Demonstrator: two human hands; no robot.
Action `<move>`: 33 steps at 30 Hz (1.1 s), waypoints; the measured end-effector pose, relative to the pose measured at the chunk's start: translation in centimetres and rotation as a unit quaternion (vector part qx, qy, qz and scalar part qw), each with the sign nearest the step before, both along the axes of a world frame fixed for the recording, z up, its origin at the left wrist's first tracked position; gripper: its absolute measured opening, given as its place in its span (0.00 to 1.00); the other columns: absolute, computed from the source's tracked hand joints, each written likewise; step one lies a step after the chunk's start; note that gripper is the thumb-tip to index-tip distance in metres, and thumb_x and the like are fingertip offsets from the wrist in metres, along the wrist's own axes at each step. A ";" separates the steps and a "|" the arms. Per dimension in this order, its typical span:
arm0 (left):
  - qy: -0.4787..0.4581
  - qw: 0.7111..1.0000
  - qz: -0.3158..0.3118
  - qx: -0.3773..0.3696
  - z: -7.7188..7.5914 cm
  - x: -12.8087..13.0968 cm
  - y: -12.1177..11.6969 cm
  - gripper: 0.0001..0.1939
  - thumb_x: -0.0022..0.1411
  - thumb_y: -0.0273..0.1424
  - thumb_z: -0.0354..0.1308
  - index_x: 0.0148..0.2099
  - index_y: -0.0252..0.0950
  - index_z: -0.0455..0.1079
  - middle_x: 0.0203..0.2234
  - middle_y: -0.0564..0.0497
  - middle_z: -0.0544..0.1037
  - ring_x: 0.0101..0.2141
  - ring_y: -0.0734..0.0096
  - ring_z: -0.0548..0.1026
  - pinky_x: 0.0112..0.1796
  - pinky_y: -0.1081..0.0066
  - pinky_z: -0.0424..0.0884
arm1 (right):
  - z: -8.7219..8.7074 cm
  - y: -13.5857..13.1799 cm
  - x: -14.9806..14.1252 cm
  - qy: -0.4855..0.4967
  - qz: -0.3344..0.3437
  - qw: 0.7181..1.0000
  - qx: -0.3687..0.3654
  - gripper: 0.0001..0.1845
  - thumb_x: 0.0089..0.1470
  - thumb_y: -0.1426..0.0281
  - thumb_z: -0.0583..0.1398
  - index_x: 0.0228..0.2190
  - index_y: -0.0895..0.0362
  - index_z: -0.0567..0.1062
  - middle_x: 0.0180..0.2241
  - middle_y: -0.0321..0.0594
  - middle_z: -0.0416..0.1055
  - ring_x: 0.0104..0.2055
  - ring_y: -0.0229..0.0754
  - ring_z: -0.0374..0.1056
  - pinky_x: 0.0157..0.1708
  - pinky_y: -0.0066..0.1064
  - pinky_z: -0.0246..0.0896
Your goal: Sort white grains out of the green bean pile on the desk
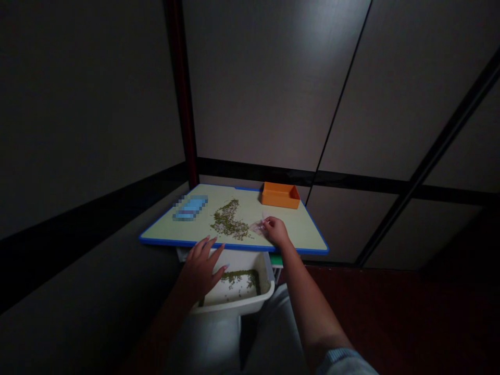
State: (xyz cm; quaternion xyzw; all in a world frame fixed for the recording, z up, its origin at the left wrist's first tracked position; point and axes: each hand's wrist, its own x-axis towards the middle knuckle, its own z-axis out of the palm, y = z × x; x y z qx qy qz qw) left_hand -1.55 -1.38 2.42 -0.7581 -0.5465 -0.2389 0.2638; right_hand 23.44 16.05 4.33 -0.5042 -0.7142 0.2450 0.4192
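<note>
A loose heap of small greenish-brown grains (230,223) lies spread over the pale tabletop (250,200). To the right of the heap, my right hand (276,230) pinches a thin, clear piece of plastic (258,226) whose exact kind I cannot make out. My left hand (203,266) is at the table's blue front edge with its fingers spread, holding nothing. Below that hand, a white tray (250,303) under the table edge contains more green grains, gathered mostly along its sides.
An orange open box (279,197) stands at the table's back right. On the left side of the tabletop lies a blurred-out light blue rectangular object (190,208). Dark-edged wall panels (258,94) rise right behind the table. Reddish floor (375,307) shows at the right.
</note>
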 end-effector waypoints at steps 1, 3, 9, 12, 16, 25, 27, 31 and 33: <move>0.002 1.000 -0.006 -0.007 -0.2 -0.1 0.1 0.23 0.61 0.41 0.54 0.54 0.36 0.71 0.54 0.38 0.74 0.56 0.50 0.69 0.54 0.52 0.69 | 0.0 0.0 0.0 0.001 0.001 1.000 -0.001 0.09 0.56 0.66 0.59 0.30 0.58 0.78 0.26 0.39 0.76 0.27 0.39 0.68 0.25 0.25 0.54; 0.005 1.000 -0.017 -0.020 -0.6 -0.3 0.3 0.21 0.62 0.41 0.52 0.52 0.37 0.73 0.52 0.38 0.76 0.53 0.53 0.73 0.51 0.55 0.71 | 0.1 0.0 0.0 0.005 0.003 1.000 -0.002 0.09 0.56 0.66 0.59 0.29 0.58 0.78 0.26 0.40 0.77 0.28 0.39 0.69 0.26 0.25 0.56; 0.000 0.999 -0.026 -0.035 -1.2 -0.6 0.6 0.21 0.64 0.41 0.48 0.51 0.36 0.74 0.53 0.38 0.76 0.53 0.55 0.74 0.51 0.57 0.72 | 0.1 0.0 0.0 0.032 0.018 0.999 -0.006 0.09 0.55 0.65 0.60 0.30 0.58 0.78 0.26 0.40 0.77 0.28 0.39 0.70 0.29 0.26 0.59; -0.002 0.999 -0.024 -0.036 -1.3 -0.8 0.6 0.22 0.65 0.42 0.47 0.51 0.37 0.74 0.54 0.38 0.76 0.53 0.55 0.74 0.50 0.57 0.72 | 0.1 0.1 0.0 0.057 0.039 0.998 -0.007 0.11 0.55 0.64 0.59 0.30 0.58 0.78 0.26 0.40 0.77 0.29 0.40 0.70 0.30 0.27 0.60; -0.002 0.999 -0.024 -0.029 -1.5 -0.9 0.8 0.22 0.64 0.42 0.47 0.51 0.37 0.74 0.54 0.39 0.76 0.53 0.55 0.74 0.49 0.57 0.73 | 0.2 0.2 0.8 0.074 0.071 0.995 -0.009 0.13 0.53 0.63 0.59 0.28 0.59 0.78 0.25 0.39 0.76 0.28 0.39 0.69 0.30 0.26 0.60; -0.024 0.999 0.016 -0.027 -1.7 -0.8 0.9 0.23 0.64 0.43 0.48 0.52 0.37 0.72 0.54 0.38 0.75 0.56 0.52 0.71 0.53 0.52 0.69 | 0.2 -0.2 2.2 0.115 0.107 0.986 -0.057 0.15 0.49 0.60 0.60 0.27 0.60 0.79 0.22 0.37 0.73 0.24 0.36 0.63 0.25 0.26 0.55; -0.029 0.998 0.036 -0.029 -1.6 -0.8 0.8 0.24 0.63 0.43 0.48 0.54 0.35 0.71 0.55 0.36 0.74 0.57 0.48 0.70 0.53 0.50 0.69 | 0.3 -0.3 2.2 0.121 0.106 0.984 -0.082 0.15 0.47 0.60 0.61 0.27 0.60 0.79 0.20 0.36 0.71 0.22 0.36 0.61 0.22 0.25 0.53; -0.031 0.997 0.061 -0.039 -1.5 -0.7 0.6 0.25 0.62 0.42 0.50 0.56 0.33 0.68 0.56 0.34 0.73 0.57 0.47 0.70 0.52 0.50 0.70 | 0.3 -0.4 2.0 0.117 0.096 0.984 -0.097 0.14 0.46 0.61 0.61 0.26 0.60 0.80 0.18 0.35 0.70 0.21 0.35 0.60 0.21 0.25 0.51; -0.029 0.996 0.065 -0.045 -1.5 -0.6 0.6 0.26 0.62 0.41 0.51 0.58 0.33 0.66 0.57 0.34 0.71 0.57 0.46 0.70 0.51 0.50 0.70 | 0.3 -0.4 2.0 0.116 0.097 0.984 -0.098 0.14 0.46 0.61 0.61 0.26 0.60 0.79 0.18 0.35 0.70 0.21 0.35 0.60 0.21 0.25 0.51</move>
